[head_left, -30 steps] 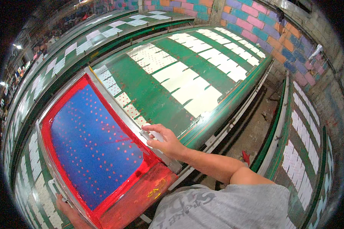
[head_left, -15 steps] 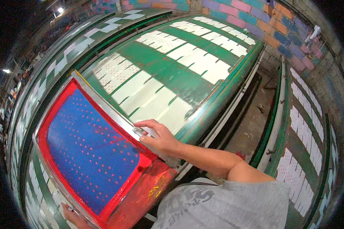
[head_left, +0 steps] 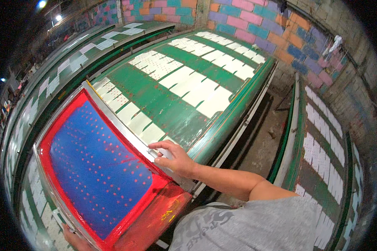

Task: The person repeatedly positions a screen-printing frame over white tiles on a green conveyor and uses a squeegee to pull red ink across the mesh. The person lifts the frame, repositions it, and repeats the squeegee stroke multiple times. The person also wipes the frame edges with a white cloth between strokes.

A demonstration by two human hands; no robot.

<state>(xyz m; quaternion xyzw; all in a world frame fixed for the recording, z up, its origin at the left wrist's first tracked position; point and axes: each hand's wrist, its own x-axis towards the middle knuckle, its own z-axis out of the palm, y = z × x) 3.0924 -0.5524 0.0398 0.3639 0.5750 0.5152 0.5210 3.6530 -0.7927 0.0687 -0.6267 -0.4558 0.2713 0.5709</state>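
Observation:
A large screen-printing frame [head_left: 113, 118] with a metal rim, a blue mesh [head_left: 96, 163] dotted in red and a red-smeared border lies tilted across my view. My right hand [head_left: 174, 160] is at its far right rim, thumb and forefinger closed about a small metal piece [head_left: 152, 152] there. At the lower left my left hand [head_left: 74, 239] is partly hidden behind the near rim, its fingers curled at the edge beside a pale strip [head_left: 63, 219]. Beyond the frame, rows of white cut pieces [head_left: 197, 88] lie on a long green table [head_left: 155, 102]; the frame overlaps the nearest row.
A metal rail [head_left: 243, 129] runs along the table's right side, with a floor gap [head_left: 264, 134] beyond it. Another green table [head_left: 295, 163] with white pieces stands right. More long tables [head_left: 100, 48] stand left. A painted brick wall [head_left: 255, 23] closes the far end.
The frame has moved away along the table with both hands on it, so it covers part of the nearest white row, which was more fully visible before. My view has shifted too.

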